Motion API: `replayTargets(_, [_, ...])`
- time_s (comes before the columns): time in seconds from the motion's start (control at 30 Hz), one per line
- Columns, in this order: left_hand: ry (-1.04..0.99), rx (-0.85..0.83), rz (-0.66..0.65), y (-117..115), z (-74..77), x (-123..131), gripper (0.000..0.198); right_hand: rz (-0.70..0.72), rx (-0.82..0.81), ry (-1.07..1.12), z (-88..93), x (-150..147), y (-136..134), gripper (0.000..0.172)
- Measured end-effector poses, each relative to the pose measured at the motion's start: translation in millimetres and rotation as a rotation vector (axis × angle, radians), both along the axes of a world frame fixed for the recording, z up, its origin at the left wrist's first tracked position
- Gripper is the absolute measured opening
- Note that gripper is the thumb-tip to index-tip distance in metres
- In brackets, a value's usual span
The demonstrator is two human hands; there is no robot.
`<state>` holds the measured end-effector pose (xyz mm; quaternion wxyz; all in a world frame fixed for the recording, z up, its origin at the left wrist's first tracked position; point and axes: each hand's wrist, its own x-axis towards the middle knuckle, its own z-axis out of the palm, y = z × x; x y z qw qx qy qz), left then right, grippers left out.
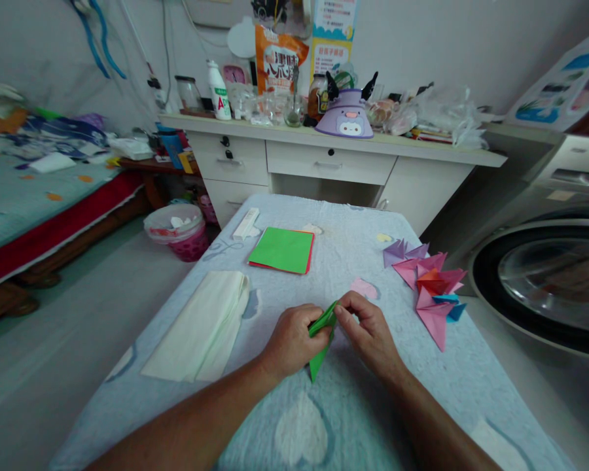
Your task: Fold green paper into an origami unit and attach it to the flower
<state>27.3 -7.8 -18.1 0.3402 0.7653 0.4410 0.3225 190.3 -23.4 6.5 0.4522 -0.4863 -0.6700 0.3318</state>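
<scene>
A folded piece of green origami paper (pixel 319 363) is held over the near middle of the table, one pointed end hanging down. My left hand (pixel 294 337) grips its body between thumb and fingers. At its upper tip, the thumb and index finger of my right hand (pixel 366 330) pinch the paper. Part of the fold is hidden behind my fingers. Beyond my hands lies a stack of square paper (pixel 282 250), green on top with red edges showing. To the right sits a group of folded paper cranes (pixel 432 314) in purple, pink, orange and blue.
A pale folded cloth (pixel 199 327) lies at left on the cloth-covered table (pixel 302 432), and a white box-like strip (pixel 246 224) near its far left corner. Behind stands a cluttered white desk (pixel 240 160). A washing machine (pixel 559 196) is at right, a pink bin (pixel 189 245) at left.
</scene>
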Motion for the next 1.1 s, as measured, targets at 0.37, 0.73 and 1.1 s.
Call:
replayTargets(0.37, [-0.132, -0.083, -0.025, 0.1, 2.3, -0.1, 0.027, 0.013, 0.006, 0.031, 0.9, 0.1, -0.5, 0.025])
replayTargets(0.73, [-0.300, -0.224, -0.064, 3.0, -2.9, -1.7, 0.033, 0.058, -0.030, 0.094, -5.2, -1.1, 1.9, 0.023])
replayTargets(1.1, [-0.271, -0.124, -0.007, 2.2, 1.6, -2.1, 0.032, 0.088, -0.083, 0.148, -5.6, -4.2, 2.4, 0.022])
